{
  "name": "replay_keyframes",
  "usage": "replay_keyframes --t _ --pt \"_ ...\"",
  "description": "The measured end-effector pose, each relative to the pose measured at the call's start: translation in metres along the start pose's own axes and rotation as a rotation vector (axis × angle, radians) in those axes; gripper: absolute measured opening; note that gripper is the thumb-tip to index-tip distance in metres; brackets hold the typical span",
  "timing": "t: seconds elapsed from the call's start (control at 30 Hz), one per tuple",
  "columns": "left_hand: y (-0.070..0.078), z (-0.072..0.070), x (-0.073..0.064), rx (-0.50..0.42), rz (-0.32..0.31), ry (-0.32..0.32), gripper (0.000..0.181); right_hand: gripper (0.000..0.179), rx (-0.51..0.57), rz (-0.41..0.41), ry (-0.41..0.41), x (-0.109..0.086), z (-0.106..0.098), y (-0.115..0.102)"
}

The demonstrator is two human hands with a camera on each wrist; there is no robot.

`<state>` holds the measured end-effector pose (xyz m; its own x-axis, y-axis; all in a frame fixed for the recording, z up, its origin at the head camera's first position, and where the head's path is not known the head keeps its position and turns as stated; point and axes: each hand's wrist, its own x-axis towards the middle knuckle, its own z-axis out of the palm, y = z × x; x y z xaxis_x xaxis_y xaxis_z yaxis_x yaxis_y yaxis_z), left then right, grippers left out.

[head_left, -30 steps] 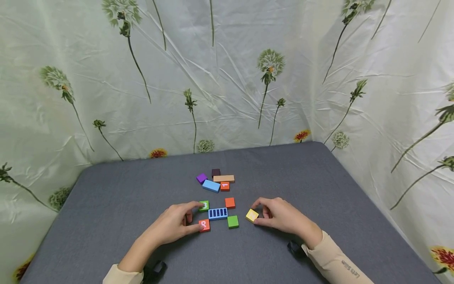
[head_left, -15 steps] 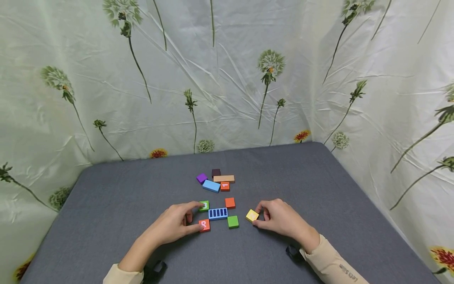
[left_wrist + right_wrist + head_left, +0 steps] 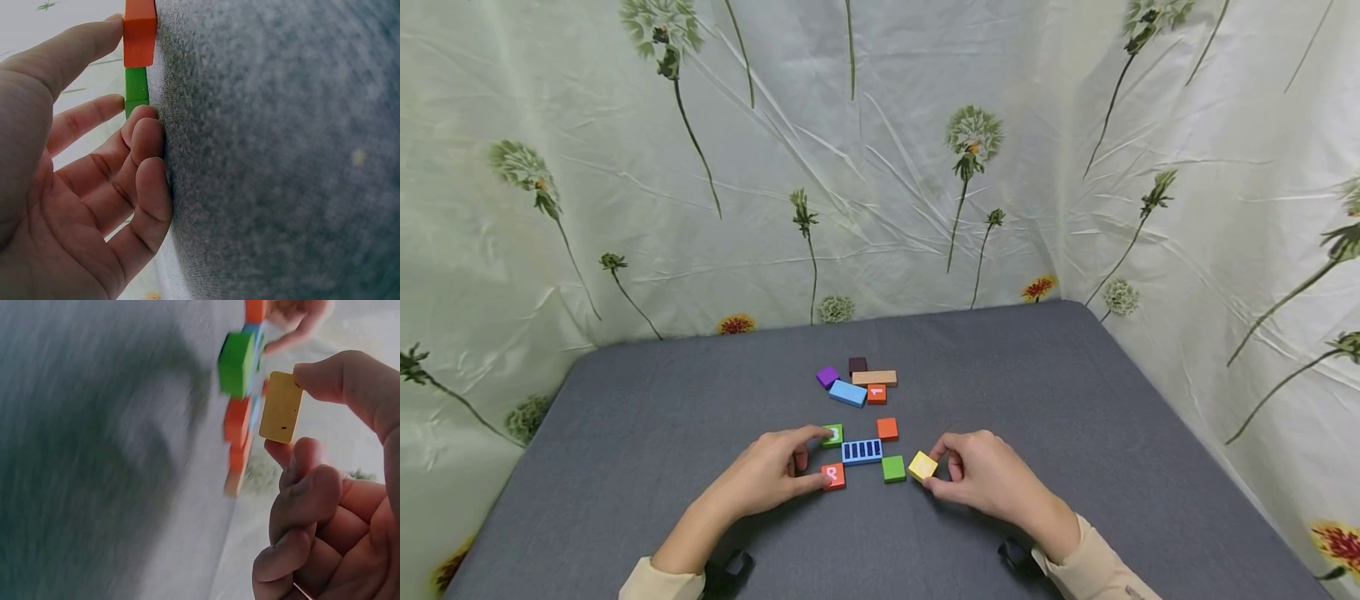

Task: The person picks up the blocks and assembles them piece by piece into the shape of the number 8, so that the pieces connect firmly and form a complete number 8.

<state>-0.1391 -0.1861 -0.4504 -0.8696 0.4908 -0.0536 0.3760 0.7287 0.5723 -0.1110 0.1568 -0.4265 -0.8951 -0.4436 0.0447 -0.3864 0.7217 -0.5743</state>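
In the head view my left hand [image 3: 769, 473] rests its thumb on an orange-red block [image 3: 832, 477] with a white mark and its index fingertip on a green block [image 3: 832, 435]. The left wrist view shows that thumb and index finger spread apart, the other fingers loosely bent beside the cloth. A blue block with dark bars [image 3: 861, 452] lies between these two and a plain orange block [image 3: 887, 429] and plain green block [image 3: 893, 469]. Right of them, my right hand [image 3: 988, 473] pinches a yellow block [image 3: 280, 407] between thumb and index finger, lifted off the table.
Farther back on the grey cloth-covered table [image 3: 700, 392] lie a purple block [image 3: 827, 377], a dark brown block [image 3: 857, 365], a long tan block [image 3: 874, 378], a light blue block [image 3: 847, 393] and a numbered orange block [image 3: 876, 394]. A flower-printed curtain [image 3: 880, 167] hangs behind.
My right hand has moved the yellow block a little left and toward me, closer to the plain green block. My left hand stays in place on its two blocks.
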Motion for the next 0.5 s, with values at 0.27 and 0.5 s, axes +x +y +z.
replay_keyframes --t 0.27,0.5 --pt "0.002 0.001 0.000 0.012 -0.008 0.005 0.055 0.017 0.017 -0.054 -0.060 -0.005 0.017 -0.029" --pt "0.002 0.001 0.001 0.019 -0.007 0.013 0.056 0.016 -0.008 -0.077 -0.140 0.000 0.038 -0.046"
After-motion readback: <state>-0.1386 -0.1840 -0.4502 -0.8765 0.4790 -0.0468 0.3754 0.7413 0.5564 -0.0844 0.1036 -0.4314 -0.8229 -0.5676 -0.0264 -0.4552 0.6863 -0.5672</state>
